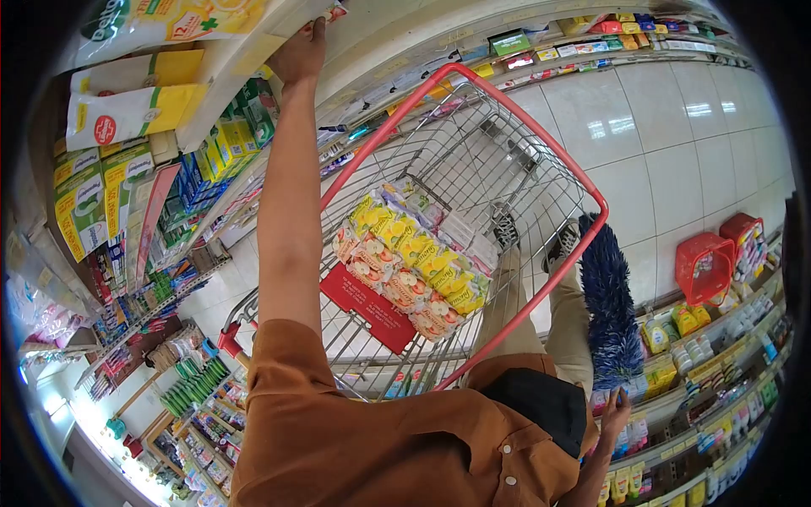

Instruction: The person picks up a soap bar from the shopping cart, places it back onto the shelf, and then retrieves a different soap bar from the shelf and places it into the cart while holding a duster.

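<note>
My left arm reaches up to a white shelf edge, where my left hand appears closed. A small red-and-white piece shows beside its fingers; what they hold is mostly hidden. Low on the right, my right hand is closed round the end of a fluffy dark-blue duster, which points away from me along my leg. In front of me stands a wire shopping cart with a red rim. Inside it lie yellow lemon-printed packs and peach-coloured packs in rows.
White pouches and green-yellow boxes fill shelves at left. A red basket sits on the tiled floor by the right shelves. A red sign is on the cart. My shoes are beside the cart.
</note>
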### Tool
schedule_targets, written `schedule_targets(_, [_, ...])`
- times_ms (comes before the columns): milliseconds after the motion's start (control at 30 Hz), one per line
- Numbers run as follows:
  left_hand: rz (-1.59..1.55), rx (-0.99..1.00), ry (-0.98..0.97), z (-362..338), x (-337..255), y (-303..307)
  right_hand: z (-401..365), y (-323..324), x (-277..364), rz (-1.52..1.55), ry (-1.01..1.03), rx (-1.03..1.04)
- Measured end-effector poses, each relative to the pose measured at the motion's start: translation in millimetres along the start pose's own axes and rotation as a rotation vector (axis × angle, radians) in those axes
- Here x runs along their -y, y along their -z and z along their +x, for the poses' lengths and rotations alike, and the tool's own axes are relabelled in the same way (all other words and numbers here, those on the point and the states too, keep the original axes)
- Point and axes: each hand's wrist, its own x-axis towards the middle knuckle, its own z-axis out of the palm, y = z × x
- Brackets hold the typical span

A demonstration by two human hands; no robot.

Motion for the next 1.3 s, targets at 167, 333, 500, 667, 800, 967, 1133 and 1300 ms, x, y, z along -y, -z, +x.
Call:
schedule_targets(167, [-0.186, 0.033, 0.103, -18.2, -13.2, 56.9, 6.4, 3.5, 13.8, 0.05, -0.044, 0.034])
schedule_targets(333, [-0.337, -0.122, 0.023, -87.8, -48.5, 149.2, 40.7, -14.5, 0.2, 0.118, 0.093, -0.074])
schedule_targets(500, [-0.618, 0.004, 0.435, -230.1, -89.9, 219.2, 57.3, -29.8, 18.3, 0.345, 0.248, -0.062])
schedule_targets(667, [-0.433, 0.62, 0.458, -349.2, -108.1, 260.0, 66.0, -27.1, 30.6, 0.278, 0.103, -0.003])
schedule_targets(800, [-0.275, 0.855, 0.786, -393.7, -93.7, 274.8, 95.0, -26.8, 12.2, 0.325, 0.213, 0.024])
schedule_targets(967, [-0.164, 1.117, 1.112, -394.0, -103.7, 279.7, 154.4, -43.7, -42.7, 0.288, 0.315, 0.094])
schedule_targets(1133, [-0.028, 0.958, 1.227, -408.3, -130.3, 259.0, 154.6, -33.1, -21.8, 0.119, 0.281, 0.003])
schedule_targets(1300, [0.038, 0.846, 1.309, -392.7, -148.7, 253.3, 165.5, -19.9, -2.4, 0.124, 0.293, -0.002])
